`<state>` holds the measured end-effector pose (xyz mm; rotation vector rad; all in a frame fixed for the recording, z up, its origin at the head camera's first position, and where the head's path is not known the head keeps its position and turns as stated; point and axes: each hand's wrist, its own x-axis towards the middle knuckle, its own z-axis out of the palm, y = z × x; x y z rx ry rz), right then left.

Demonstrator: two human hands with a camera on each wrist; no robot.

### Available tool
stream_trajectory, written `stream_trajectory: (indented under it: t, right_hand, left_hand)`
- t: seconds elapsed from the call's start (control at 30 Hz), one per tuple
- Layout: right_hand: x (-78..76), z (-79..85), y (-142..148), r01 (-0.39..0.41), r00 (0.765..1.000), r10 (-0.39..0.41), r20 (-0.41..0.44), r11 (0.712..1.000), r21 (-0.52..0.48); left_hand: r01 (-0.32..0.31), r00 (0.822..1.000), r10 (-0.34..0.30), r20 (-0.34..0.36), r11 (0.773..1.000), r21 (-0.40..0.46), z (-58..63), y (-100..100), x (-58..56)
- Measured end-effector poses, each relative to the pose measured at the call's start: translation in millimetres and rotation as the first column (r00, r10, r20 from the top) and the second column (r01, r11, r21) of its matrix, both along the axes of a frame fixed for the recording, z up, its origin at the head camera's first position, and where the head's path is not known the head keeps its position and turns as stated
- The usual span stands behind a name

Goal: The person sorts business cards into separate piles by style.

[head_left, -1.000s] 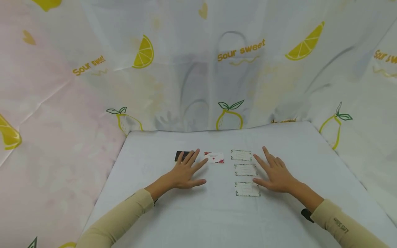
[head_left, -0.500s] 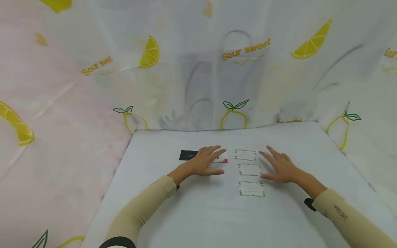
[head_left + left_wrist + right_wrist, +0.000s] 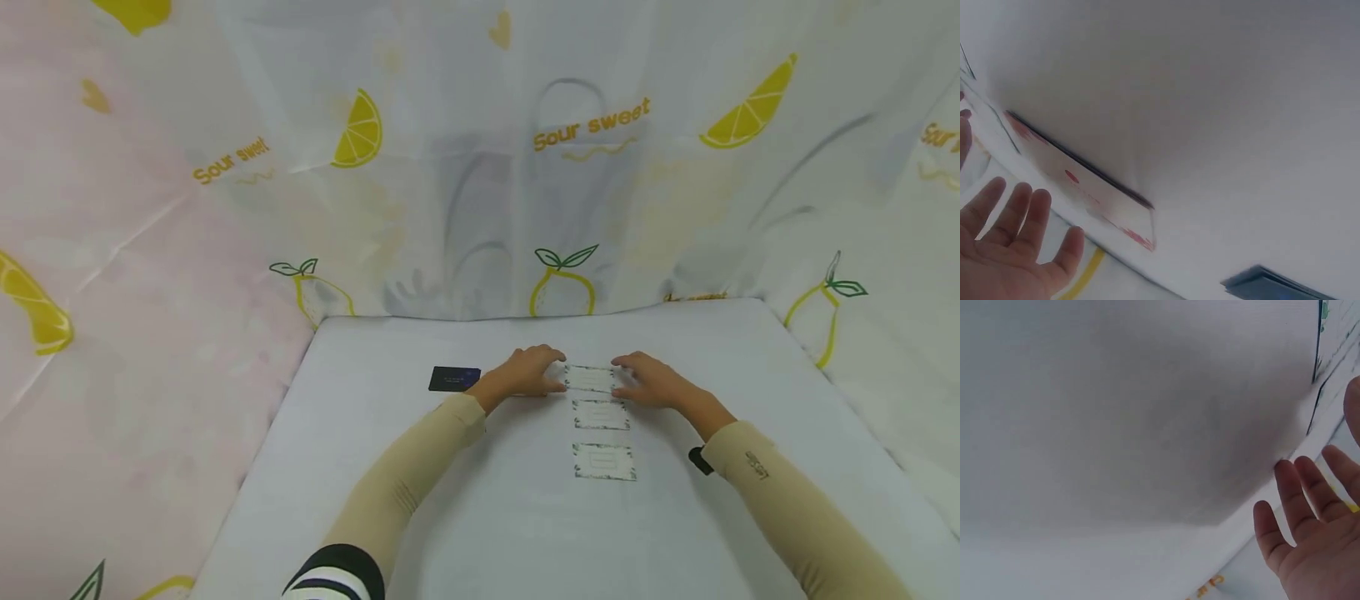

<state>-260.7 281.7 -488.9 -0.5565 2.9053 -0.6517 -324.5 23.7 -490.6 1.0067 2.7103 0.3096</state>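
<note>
Three white cards with leafy borders stand in a column on the white table: the far card (image 3: 590, 379), the middle card (image 3: 602, 415) and the near card (image 3: 604, 462). Fingertips of my left hand (image 3: 531, 372) are right at the far card's left edge. At its right edge are the fingertips of my right hand (image 3: 651, 382). Both hands have thumb and fingers spread apart, fingers slightly bent. Beneath the left hand lies a thin stack of white cards with red flowers (image 3: 1085, 181), mostly hidden in the head view.
Left of my left hand lies a stack of dark cards (image 3: 453, 379), also at the bottom of the left wrist view. A lemon-printed curtain (image 3: 465, 192) rises along the table's back edge and sides. White tablecloth (image 3: 525, 517) extends in front of the cards.
My left hand has moved right, from over the dark and red-flowered cards to the far leafy card. The right hand has shifted slightly left to that card, its fingers drawn closer together.
</note>
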Motion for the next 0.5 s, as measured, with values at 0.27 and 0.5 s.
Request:
stream_trajectory:
  t: [0.27,0.5]
  right_hand:
    - [-18.7,-7.8,-17.0,0.074,0.997,-0.074,0.035,0.997,-0.01]
    - [-23.6,-8.6,-18.6,0.077,0.997,-0.077,0.02,0.997,-0.026]
  left_hand:
    - [-0.092,0.996,0.092,-0.005,0.995,-0.046,-9.8,26.6,-7.8]
    - [-0.044,0.999,0.042,-0.023,0.997,-0.071,-10.3,34.6,-10.4]
